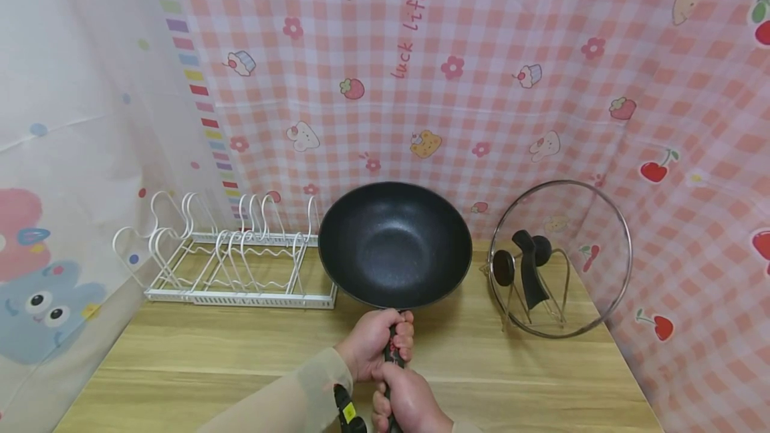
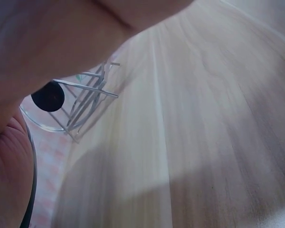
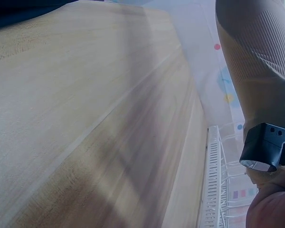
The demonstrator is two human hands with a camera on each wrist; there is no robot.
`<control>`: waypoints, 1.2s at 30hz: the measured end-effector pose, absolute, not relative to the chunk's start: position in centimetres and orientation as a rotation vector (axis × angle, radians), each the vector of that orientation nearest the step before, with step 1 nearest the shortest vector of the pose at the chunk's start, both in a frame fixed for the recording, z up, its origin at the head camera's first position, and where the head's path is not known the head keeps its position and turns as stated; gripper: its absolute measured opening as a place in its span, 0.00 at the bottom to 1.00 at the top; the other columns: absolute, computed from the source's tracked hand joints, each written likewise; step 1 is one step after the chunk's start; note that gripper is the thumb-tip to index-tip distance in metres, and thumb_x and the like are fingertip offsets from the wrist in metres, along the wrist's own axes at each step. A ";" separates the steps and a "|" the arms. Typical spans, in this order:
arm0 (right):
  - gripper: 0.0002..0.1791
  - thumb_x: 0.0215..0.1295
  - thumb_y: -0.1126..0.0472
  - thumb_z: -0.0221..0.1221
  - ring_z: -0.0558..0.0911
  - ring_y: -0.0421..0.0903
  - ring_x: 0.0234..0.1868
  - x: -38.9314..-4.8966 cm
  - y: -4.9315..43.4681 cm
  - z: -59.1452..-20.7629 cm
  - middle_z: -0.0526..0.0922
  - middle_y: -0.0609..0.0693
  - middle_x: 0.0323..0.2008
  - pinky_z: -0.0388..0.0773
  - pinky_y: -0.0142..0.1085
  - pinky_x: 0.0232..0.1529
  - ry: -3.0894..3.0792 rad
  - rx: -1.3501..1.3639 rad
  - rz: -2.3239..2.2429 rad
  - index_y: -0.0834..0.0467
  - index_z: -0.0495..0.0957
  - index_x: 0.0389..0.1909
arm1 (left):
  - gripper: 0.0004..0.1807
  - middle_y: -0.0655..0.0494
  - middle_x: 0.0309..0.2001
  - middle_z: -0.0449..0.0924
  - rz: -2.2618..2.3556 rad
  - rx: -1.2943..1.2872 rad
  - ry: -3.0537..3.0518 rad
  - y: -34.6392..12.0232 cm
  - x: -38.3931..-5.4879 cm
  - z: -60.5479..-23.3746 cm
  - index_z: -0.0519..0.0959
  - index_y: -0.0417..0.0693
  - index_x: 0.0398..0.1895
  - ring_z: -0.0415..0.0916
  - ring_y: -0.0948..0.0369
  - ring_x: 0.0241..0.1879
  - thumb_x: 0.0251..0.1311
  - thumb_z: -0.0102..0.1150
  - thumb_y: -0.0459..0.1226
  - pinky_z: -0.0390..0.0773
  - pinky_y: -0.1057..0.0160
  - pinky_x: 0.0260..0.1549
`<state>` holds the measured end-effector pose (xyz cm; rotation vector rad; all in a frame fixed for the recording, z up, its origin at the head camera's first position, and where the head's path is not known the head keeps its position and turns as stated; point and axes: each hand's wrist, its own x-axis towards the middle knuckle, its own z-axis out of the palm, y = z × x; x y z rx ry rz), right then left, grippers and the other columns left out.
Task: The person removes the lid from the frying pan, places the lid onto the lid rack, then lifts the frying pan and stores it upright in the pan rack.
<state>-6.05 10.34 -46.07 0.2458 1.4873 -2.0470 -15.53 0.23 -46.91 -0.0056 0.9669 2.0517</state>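
Note:
A black wok (image 1: 394, 246) faces the head camera with its dark inside showing, held over the wooden table. Both hands grip its long black handle (image 1: 394, 346). The left hand (image 1: 375, 343) wraps the part nearest the pan, fingers curled round it. Just below, the right hand (image 1: 409, 396) holds the lower end, its thumb lying up along the handle. In the left wrist view, the left hand (image 2: 61, 52) fills the upper left corner. The right wrist view shows the left sleeve (image 3: 261, 71) with a black wrist strap (image 3: 266, 147).
A white wire rack (image 1: 240, 299) with upright loops stands left of the wok. To the right, a glass lid (image 1: 625, 272) with a black handle leans in a metal stand (image 1: 565, 286). Pink checked cloth (image 1: 385, 85) hangs behind the wooden table (image 1: 240, 353).

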 end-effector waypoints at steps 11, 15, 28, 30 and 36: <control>0.19 0.70 0.56 0.47 0.66 0.39 0.13 -6.1 10.3 -45.6 0.62 0.40 0.11 0.66 0.29 0.20 1.519 0.236 -2.040 0.48 0.61 0.17 | 0.07 0.68 0.20 0.60 2.056 0.010 0.948 0.1 -15.5 -46.3 0.64 0.53 0.36 0.64 0.71 0.16 0.72 0.35 0.34 0.71 0.75 0.22; 0.18 0.70 0.55 0.48 0.67 0.39 0.13 -6.1 10.3 -45.5 0.62 0.40 0.11 0.67 0.29 0.20 1.554 0.238 -2.028 0.48 0.61 0.18 | 0.07 0.68 0.20 0.60 2.056 0.019 0.936 0.0 -15.6 -46.0 0.64 0.53 0.36 0.64 0.71 0.16 0.72 0.34 0.34 0.71 0.75 0.23; 0.14 0.68 0.55 0.49 0.67 0.39 0.12 -6.2 10.2 -44.7 0.62 0.40 0.10 0.70 0.31 0.19 1.587 0.199 -2.030 0.48 0.62 0.20 | 0.08 0.68 0.20 0.61 2.053 0.048 0.939 -0.3 -15.7 -45.2 0.65 0.53 0.36 0.65 0.71 0.16 0.73 0.34 0.35 0.71 0.75 0.22; 0.14 0.67 0.56 0.48 0.67 0.39 0.12 -6.3 10.1 -44.6 0.62 0.39 0.10 0.70 0.32 0.18 1.578 0.198 -2.031 0.48 0.62 0.21 | 0.08 0.69 0.20 0.61 2.055 0.054 0.949 -0.3 -15.7 -45.1 0.65 0.53 0.37 0.65 0.70 0.16 0.73 0.34 0.35 0.71 0.75 0.22; 0.13 0.67 0.56 0.48 0.67 0.39 0.12 -6.4 10.0 -44.3 0.62 0.40 0.10 0.71 0.32 0.17 1.578 0.186 -2.032 0.48 0.62 0.21 | 0.08 0.69 0.20 0.60 2.065 0.061 0.954 -0.4 -15.8 -44.7 0.65 0.53 0.37 0.65 0.70 0.16 0.73 0.34 0.35 0.70 0.74 0.22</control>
